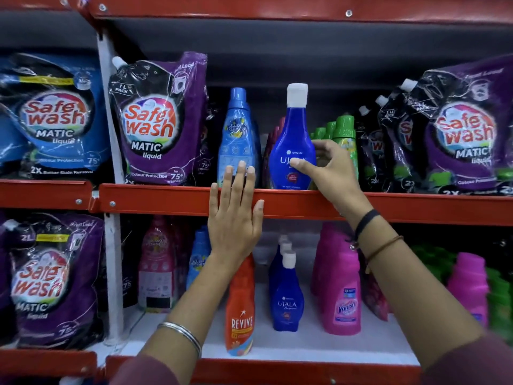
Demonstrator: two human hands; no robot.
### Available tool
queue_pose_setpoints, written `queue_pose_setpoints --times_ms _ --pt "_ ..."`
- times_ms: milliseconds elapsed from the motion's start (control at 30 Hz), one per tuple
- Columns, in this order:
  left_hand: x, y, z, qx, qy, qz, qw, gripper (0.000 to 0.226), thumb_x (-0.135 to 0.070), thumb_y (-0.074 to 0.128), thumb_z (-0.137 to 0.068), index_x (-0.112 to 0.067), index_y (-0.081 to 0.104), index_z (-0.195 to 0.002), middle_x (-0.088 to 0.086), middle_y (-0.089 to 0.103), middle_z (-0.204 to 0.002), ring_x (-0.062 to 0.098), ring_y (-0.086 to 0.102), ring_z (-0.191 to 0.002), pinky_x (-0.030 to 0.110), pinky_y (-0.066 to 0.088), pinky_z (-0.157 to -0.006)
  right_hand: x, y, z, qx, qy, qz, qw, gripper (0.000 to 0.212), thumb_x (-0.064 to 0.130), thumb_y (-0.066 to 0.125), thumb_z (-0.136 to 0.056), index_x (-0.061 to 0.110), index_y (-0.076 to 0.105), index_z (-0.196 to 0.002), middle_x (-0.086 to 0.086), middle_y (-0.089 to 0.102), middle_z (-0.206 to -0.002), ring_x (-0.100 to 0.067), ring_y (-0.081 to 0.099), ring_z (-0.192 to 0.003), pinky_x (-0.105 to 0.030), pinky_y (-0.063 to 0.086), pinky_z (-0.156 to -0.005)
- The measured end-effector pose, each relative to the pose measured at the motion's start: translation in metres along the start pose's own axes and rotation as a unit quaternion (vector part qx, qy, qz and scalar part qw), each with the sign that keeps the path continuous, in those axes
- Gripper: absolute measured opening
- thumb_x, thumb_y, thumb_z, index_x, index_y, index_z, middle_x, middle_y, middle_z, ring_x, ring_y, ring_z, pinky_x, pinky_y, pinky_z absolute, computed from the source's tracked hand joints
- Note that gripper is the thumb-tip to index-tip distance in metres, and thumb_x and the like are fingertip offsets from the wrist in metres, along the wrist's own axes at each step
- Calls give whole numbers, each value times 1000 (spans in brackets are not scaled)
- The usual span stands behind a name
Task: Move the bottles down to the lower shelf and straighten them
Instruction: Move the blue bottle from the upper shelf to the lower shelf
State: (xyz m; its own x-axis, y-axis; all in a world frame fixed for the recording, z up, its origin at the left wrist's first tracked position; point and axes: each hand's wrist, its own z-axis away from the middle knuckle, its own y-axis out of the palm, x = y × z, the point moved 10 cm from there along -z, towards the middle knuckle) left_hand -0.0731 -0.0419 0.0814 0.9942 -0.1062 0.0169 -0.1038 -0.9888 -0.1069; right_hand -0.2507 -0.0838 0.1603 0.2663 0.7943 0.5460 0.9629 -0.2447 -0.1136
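- The right hand holds a dark blue bottle with a white cap. The thumb is on the front label and the fingers wrap around its right side.
- This bottle stands upright at the front of the upper shelf, which has a red edge.
- The left hand is flat and open, with nothing in it. Its palm lies on the red shelf edge and its fingertips touch the bottom of a light blue bottle.
- The light blue bottle stands just left of the dark blue one.
- Green bottles stand behind the right hand.
- On the lower shelf more dark blue bottles stand in a row, between an orange bottle and pink bottles.
- Big purple soap bags sit on both sides.
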Motion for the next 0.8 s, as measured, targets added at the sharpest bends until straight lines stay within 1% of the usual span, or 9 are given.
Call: queue_pose_setpoints --times_ms 67,167,233,333,433,533,633,733,800 --pt "0 0 0 -1 0 -3 1000 56 -36 31 -100 -13 27 -151 6 26 -158 20 14 -148 39 3 -121 9 -13 5 -43 -23 -21 999 44 24 79 -72 13 60 -110 1 66 -105 -4 62 -89 -14 52 -75" --pt "1 0 0 -5 -1 -5 1000 56 -36 30 -100 -14 26 -151 6 26 -158 20 13 -148 37 0 -121 18 -36 10 -88 -28 -71 993 45 27 79 -71 19 59 -110 1 67 -108 -10 64 -94 -22 52 -81" --pt "1 0 0 -7 -1 -6 1000 56 -36 30 -100 -14 27 -151 6 26 -158 20 13 -148 38 0 -121 25 -47 16 -91 -24 -108 990 45 25 79 -73 15 59 -112 1 68 -106 -11 65 -95 -25 54 -81" --pt "0 0 0 -12 1 -6 1000 55 -36 30 -100 -13 27 -150 6 27 -158 21 14 -148 38 0 -121 31 -56 35 -62 -16 -156 986 41 18 77 -75 13 60 -112 4 69 -102 -6 66 -89 -21 55 -76" --pt "0 -1 0 -16 2 -4 1000 55 -36 29 -100 -13 27 -150 7 28 -157 21 15 -147 37 -1 -121 20 -52 62 -13 1 -186 982 40 17 79 -70 14 63 -107 6 72 -96 -3 68 -84 -18 55 -69" --pt "0 -1 0 -17 1 -7 1000 55 -36 30 -100 -13 27 -150 7 30 -157 22 16 -147 36 -3 -121 -3 -43 91 27 29 -200 979 43 17 82 -64 16 64 -103 6 76 -91 -8 69 -87 -23 57 -76" --pt "0 0 0 -15 2 -6 1000 55 -36 30 -100 -14 27 -150 7 29 -157 22 17 -147 36 -3 -120 -30 -29 122 63 59 -197 977 45 9 82 -61 12 64 -102 8 77 -87 -6 69 -82 -18 55 -74" --pt "0 -1 0 -19 5 -9 1000 55 -36 31 -100 -13 28 -150 7 29 -157 23 18 -147 36 -3 -121 -63 -13 150 82 100 -172 977 50 17 80 -57 10 64 -104 4 76 -89 -7 70 -82 -18 54 -73" --pt "-1 -1 0 -22 9 -13 1000 55 -36 30 -101 -12 29 -150 7 30 -157 23 18 -147 37 -3 -121 -87 -2 166 88 133 -155 975 50 21 80 -56 13 63 -103 2 74 -94 -7 70 -83 -20 55 -73"
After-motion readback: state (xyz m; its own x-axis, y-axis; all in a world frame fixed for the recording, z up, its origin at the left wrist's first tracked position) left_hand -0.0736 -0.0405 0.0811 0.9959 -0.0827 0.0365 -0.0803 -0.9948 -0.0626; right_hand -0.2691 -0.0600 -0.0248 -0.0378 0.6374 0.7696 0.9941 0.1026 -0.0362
